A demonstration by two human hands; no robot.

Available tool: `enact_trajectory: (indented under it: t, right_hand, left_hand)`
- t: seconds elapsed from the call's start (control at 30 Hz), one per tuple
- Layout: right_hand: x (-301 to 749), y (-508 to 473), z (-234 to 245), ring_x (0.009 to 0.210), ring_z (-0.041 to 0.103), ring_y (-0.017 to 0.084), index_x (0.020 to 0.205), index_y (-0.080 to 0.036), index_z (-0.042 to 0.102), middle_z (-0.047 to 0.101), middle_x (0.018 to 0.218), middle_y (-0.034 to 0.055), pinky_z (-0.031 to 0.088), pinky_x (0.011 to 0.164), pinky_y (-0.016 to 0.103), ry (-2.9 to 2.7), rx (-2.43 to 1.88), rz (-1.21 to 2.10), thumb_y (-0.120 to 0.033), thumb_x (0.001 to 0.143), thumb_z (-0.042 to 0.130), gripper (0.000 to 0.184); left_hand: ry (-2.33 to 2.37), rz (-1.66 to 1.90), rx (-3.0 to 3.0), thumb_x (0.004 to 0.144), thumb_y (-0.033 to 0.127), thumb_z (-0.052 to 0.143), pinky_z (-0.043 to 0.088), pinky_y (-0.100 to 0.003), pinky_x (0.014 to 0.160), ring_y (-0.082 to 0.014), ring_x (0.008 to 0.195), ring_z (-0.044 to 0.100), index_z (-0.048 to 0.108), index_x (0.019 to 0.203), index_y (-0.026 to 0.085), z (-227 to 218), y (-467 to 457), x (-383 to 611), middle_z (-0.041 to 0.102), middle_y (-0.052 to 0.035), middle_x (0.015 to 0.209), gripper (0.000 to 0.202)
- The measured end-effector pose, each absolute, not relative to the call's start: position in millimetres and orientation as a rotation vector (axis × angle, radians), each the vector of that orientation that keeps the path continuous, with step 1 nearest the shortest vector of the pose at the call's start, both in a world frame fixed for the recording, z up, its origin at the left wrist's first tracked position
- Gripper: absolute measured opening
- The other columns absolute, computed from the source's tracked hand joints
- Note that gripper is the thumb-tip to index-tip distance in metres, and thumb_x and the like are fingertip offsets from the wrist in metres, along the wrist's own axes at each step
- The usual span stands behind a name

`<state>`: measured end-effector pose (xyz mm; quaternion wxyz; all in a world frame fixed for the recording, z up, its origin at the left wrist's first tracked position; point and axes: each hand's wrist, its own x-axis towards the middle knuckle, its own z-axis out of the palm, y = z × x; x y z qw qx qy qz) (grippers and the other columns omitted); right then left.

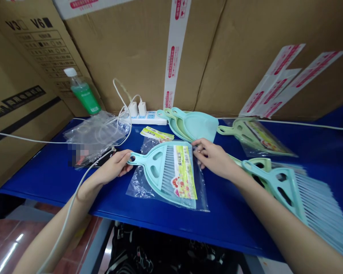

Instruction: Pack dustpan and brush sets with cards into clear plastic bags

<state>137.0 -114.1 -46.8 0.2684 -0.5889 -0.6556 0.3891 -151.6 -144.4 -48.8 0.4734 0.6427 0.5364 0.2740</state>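
A light-blue dustpan and brush set [155, 169] lies in the middle of the table, mostly inside a clear plastic bag [202, 198]. A yellow-green label card [185, 171] covers part of the bristles. My left hand [116, 165] has its fingers closed on the handle end, at the hanging hole. At the far right corner of the set, my right hand [213, 158] pinches the bag's edge; its fingertips are partly hidden. Just behind the set lie more label cards [157, 133].
Stacked dustpans [201, 123] lie at the back, with a bagged green set [254, 135] beside them. Loose brushes [286, 186] are at the right. Empty bags [97, 131], a green bottle [85, 95] and a power strip [148, 118] stand at the left back. A white cable crosses my left forearm.
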Motion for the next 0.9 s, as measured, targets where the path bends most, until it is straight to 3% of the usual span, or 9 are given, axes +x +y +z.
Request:
enact_trajectory:
  t: [0.23, 0.43, 0.6, 0.8, 0.9]
  right_hand:
    - [140.8, -114.4, -48.7, 0.038, 0.052, 0.013, 0.077, -0.025, 0.042, 0.042, 0.044, -0.0096, 0.044, 0.049, 0.026, -1.873, -1.686, 0.724, -0.009, 0.085, 0.039, 0.018]
    - [143.0, -112.8, -55.4, 0.036, 0.048, 0.011, 0.073, -0.025, 0.037, 0.044, 0.045, -0.0088, 0.040, 0.046, 0.024, -1.871, -1.680, 0.705, -0.014, 0.089, 0.039, 0.020]
    - [142.0, -114.1, -54.5, 0.044, 0.055, 0.011, 0.091, -0.023, 0.041, 0.053, 0.064, -0.0055, 0.047, 0.041, 0.022, -1.848, -1.617, 0.963, -0.018, 0.087, 0.043, 0.006]
    - [144.1, -117.5, -55.4, 0.053, 0.058, 0.010, 0.128, -0.019, 0.035, 0.055, 0.090, 0.0010, 0.054, 0.048, 0.026, -1.896, -1.528, 1.257, -0.015, 0.080, 0.051, 0.051]
    - [145.1, -117.4, -60.6, 0.059, 0.061, 0.014, 0.128, -0.018, 0.043, 0.058, 0.081, 0.0014, 0.053, 0.058, 0.029, -2.094, -1.593, 0.954, -0.012, 0.081, 0.046, 0.048]
  left_hand:
    - [1.355, 0.646, 1.635, 0.088, 0.047, 0.041, 0.027, -0.015, 0.034, -0.0043, 0.037, 0.034, 0.045, 0.072, 0.019, -49.4, -145.0, -154.9, 0.044, 0.0071, 0.052, 0.033]
    - [1.374, 0.648, 1.649, 0.089, 0.047, 0.040, 0.028, -0.015, 0.034, -0.0045, 0.037, 0.035, 0.044, 0.070, 0.019, -49.7, -144.8, -154.1, 0.045, 0.0067, 0.052, 0.034]
    - [1.371, 0.626, 1.624, 0.089, 0.048, 0.041, 0.027, -0.016, 0.033, -0.0045, 0.036, 0.035, 0.045, 0.071, 0.019, -49.6, -144.6, -154.7, 0.046, 0.0064, 0.052, 0.034]
    - [1.378, 0.642, 1.587, 0.089, 0.045, 0.041, 0.026, -0.016, 0.032, -0.0055, 0.035, 0.035, 0.047, 0.079, 0.020, -52.7, -145.0, -155.1, 0.047, 0.0070, 0.052, 0.028]
    - [1.377, 0.667, 1.577, 0.089, 0.044, 0.041, 0.026, -0.016, 0.032, -0.0063, 0.035, 0.036, 0.048, 0.087, 0.019, -53.6, -145.0, -154.3, 0.048, 0.0073, 0.052, 0.026]
